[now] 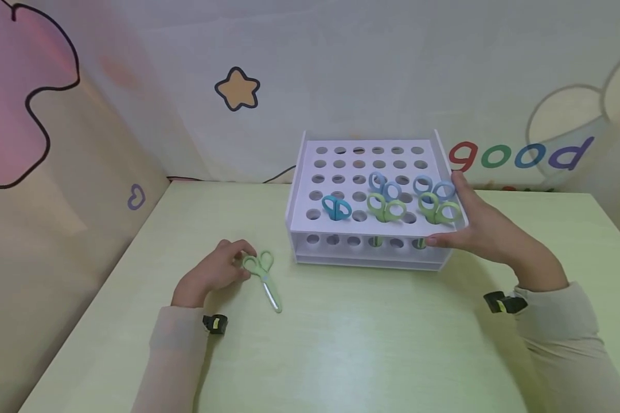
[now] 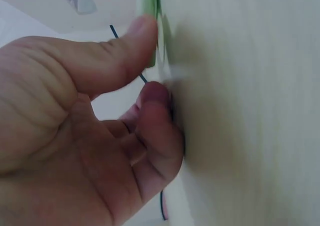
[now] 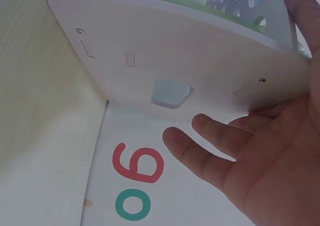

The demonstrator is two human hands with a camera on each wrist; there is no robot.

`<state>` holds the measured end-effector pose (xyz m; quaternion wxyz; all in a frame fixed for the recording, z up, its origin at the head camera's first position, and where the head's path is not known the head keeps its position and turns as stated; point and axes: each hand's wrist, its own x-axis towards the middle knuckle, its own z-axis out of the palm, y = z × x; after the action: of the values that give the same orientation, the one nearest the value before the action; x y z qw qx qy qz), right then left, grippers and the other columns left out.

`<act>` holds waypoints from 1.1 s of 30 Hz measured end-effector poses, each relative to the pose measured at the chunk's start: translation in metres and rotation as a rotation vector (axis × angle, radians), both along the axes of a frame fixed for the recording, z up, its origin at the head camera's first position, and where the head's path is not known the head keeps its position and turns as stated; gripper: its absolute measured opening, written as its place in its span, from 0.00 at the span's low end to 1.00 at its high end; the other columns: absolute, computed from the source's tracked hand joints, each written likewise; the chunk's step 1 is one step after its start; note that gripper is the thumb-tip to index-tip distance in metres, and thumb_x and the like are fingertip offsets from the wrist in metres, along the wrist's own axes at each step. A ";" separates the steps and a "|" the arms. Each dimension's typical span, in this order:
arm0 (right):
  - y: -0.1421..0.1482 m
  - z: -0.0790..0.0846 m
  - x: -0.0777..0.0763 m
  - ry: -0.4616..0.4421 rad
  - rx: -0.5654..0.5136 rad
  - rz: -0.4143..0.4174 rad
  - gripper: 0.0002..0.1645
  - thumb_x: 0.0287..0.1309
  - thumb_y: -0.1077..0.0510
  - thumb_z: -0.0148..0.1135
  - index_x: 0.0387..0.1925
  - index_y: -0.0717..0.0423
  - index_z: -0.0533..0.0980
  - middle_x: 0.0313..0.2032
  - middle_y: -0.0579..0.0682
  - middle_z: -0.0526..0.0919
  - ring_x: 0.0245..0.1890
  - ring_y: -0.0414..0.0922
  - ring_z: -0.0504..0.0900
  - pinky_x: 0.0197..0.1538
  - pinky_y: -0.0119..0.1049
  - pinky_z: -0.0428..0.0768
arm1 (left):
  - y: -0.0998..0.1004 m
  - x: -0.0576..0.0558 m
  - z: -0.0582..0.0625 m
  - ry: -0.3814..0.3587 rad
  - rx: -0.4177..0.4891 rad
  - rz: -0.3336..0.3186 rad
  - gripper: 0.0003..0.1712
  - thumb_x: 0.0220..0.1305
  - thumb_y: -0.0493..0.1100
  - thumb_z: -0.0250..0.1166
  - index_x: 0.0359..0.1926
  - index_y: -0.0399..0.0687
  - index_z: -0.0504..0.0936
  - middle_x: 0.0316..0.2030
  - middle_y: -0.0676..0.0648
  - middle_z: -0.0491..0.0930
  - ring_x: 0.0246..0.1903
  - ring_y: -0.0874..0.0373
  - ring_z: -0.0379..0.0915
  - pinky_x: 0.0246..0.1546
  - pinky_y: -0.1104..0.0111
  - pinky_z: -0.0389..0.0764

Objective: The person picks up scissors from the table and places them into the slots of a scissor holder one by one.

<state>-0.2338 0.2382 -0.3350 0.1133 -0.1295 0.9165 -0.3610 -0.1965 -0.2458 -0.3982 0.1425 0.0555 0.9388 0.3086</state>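
Note:
A pair of green scissors (image 1: 265, 279) lies on the table, its blades pointing toward me. My left hand (image 1: 222, 267) is at its handle, thumb and index finger on either side of one loop. In the left wrist view the thumb (image 2: 112, 56) overlaps the green handle, with a gap between it and the curled fingers. A white rack (image 1: 335, 226) with rows of round holes stands on the table. My right hand (image 1: 487, 229) holds its right end, thumb at the front edge. In the right wrist view, two fingers (image 3: 200, 158) extend free of the side panel (image 3: 130, 36).
In the rack's front rows stand teal scissors (image 1: 336, 207), blue scissors (image 1: 433, 187) and green scissors (image 1: 386, 207), several in all, handles up. A printed wall sheet (image 1: 186, 86) rises directly behind the table (image 1: 351, 332).

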 end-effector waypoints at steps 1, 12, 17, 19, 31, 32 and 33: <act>0.000 -0.001 0.000 -0.002 -0.003 -0.001 0.82 0.49 0.40 0.80 0.78 0.36 0.21 0.71 0.63 0.57 0.61 0.61 0.66 0.64 0.67 0.61 | 0.001 0.000 0.001 -0.003 -0.001 -0.002 0.19 0.62 0.32 0.68 0.52 0.49 0.79 0.50 0.36 0.68 0.46 0.44 0.69 0.51 0.50 0.71; 0.001 -0.002 0.000 0.002 -0.030 0.011 0.81 0.49 0.43 0.80 0.78 0.35 0.22 0.71 0.61 0.59 0.61 0.60 0.66 0.65 0.67 0.61 | 0.002 -0.002 0.004 -0.030 0.036 0.018 0.04 0.71 0.34 0.62 0.43 0.41 0.74 0.41 0.43 0.77 0.41 0.49 0.71 0.43 0.58 0.73; 0.001 -0.001 0.000 -0.002 -0.034 0.011 0.81 0.50 0.43 0.80 0.78 0.32 0.22 0.72 0.60 0.59 0.61 0.60 0.67 0.64 0.67 0.61 | 0.003 -0.003 0.005 -0.049 0.051 0.017 0.08 0.69 0.35 0.64 0.47 0.39 0.78 0.38 0.44 0.78 0.35 0.52 0.74 0.41 0.60 0.75; 0.001 -0.001 0.000 0.001 -0.034 0.011 0.81 0.50 0.44 0.80 0.77 0.32 0.22 0.71 0.60 0.60 0.61 0.60 0.68 0.64 0.67 0.62 | 0.005 -0.004 0.005 -0.063 0.040 0.017 0.14 0.67 0.38 0.68 0.51 0.40 0.79 0.40 0.44 0.77 0.37 0.51 0.74 0.43 0.58 0.75; 0.000 0.000 0.000 -0.005 -0.034 0.010 0.81 0.49 0.43 0.80 0.78 0.31 0.22 0.71 0.60 0.61 0.61 0.60 0.68 0.64 0.68 0.62 | 0.039 0.002 0.004 -0.031 -0.208 0.017 0.22 0.59 0.52 0.73 0.41 0.43 0.74 0.39 0.45 0.72 0.35 0.52 0.70 0.41 0.59 0.72; 0.000 0.000 0.000 -0.006 -0.033 0.009 0.81 0.49 0.43 0.80 0.78 0.31 0.22 0.71 0.60 0.60 0.61 0.60 0.68 0.64 0.68 0.61 | 0.039 0.002 0.005 -0.027 -0.210 0.013 0.21 0.59 0.52 0.73 0.39 0.43 0.74 0.38 0.45 0.72 0.35 0.52 0.70 0.40 0.60 0.72; 0.000 0.000 0.000 -0.005 -0.032 0.009 0.81 0.49 0.43 0.80 0.78 0.31 0.22 0.71 0.60 0.61 0.61 0.60 0.68 0.64 0.68 0.61 | 0.040 0.002 0.005 -0.021 -0.211 0.011 0.20 0.59 0.51 0.73 0.38 0.43 0.74 0.37 0.46 0.73 0.34 0.53 0.69 0.39 0.61 0.72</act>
<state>-0.2340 0.2386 -0.3354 0.1152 -0.1346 0.9097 -0.3756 -0.1944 -0.2060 -0.3935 0.1560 0.0319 0.9648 0.2094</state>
